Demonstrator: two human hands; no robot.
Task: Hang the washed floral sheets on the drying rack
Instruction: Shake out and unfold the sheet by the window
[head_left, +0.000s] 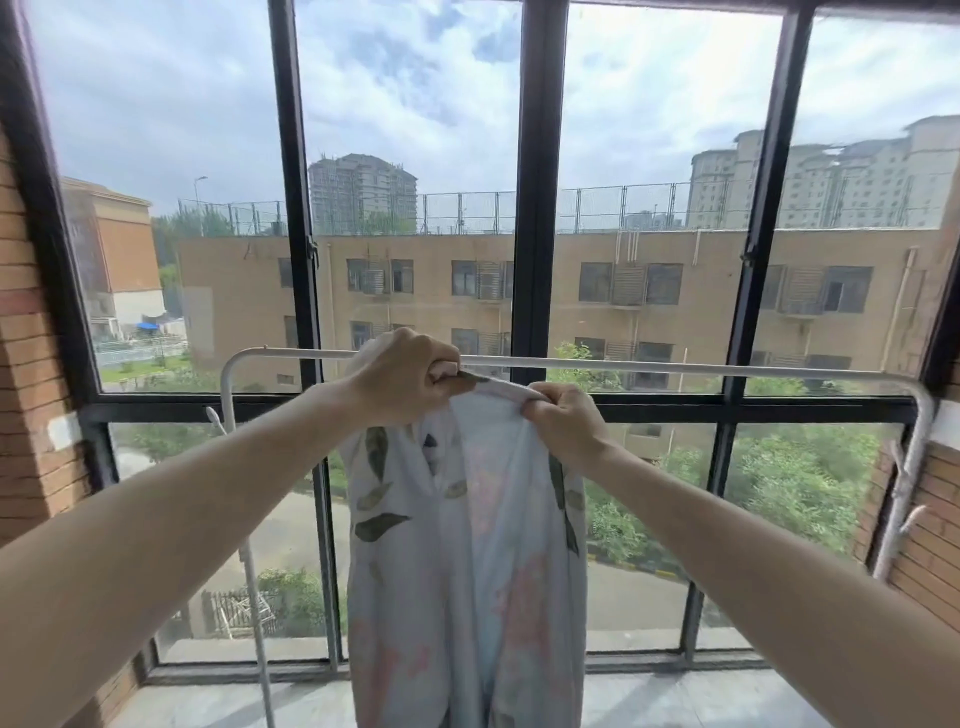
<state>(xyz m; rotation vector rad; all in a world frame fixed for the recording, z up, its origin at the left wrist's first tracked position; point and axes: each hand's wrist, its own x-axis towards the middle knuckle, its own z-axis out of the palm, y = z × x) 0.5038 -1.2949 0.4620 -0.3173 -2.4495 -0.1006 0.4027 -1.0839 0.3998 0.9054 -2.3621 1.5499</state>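
Across the middle of the frame runs the white drying rack (675, 368), its top bar bare to the right. The floral sheet (467, 545) hangs bunched from centre frame down to the bottom edge, and whether any of it lies over the bar cannot be told. The left hand (405, 376) and right hand (563, 421) each clench its top edge, so spreading it along the bar appears still to do.

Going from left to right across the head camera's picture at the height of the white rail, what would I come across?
Brick wall → rack's left post → left hand gripping the floral sheet → right hand gripping it too → bare stretch of the rail → rack's right post.
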